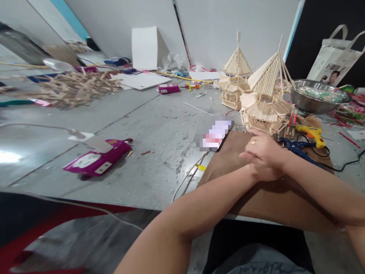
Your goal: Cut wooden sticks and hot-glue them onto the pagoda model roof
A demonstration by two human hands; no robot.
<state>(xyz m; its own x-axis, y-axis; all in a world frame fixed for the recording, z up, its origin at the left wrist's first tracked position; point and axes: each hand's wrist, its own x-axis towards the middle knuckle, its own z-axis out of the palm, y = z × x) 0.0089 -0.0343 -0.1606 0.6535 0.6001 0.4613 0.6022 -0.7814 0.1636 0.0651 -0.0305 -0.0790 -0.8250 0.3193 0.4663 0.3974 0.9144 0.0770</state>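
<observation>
My right hand (265, 149), with a ring on one finger, lies across the top of my left hand (269, 174). The two touch over a brown board (225, 160). Slightly blurred, the right hand's fingers point left, partly apart, and nothing shows in them. The left hand's fingers are hidden beneath it. Just beyond them stands a stick-built pagoda model (265, 108) with a pointed roof, and a second pagoda model (235, 80) is behind it. A phone (216, 134) with a lit, blurred-out screen rests left of the hands.
To the right are a yellow glue gun (312, 135), blue-handled pliers (299, 148) and a metal bowl (319, 101) of wrapped items. A purple power strip (98, 160) lies left, its cable trailing. Farther back are a heap of wooden sticks (76, 89) and a white bag (332, 61).
</observation>
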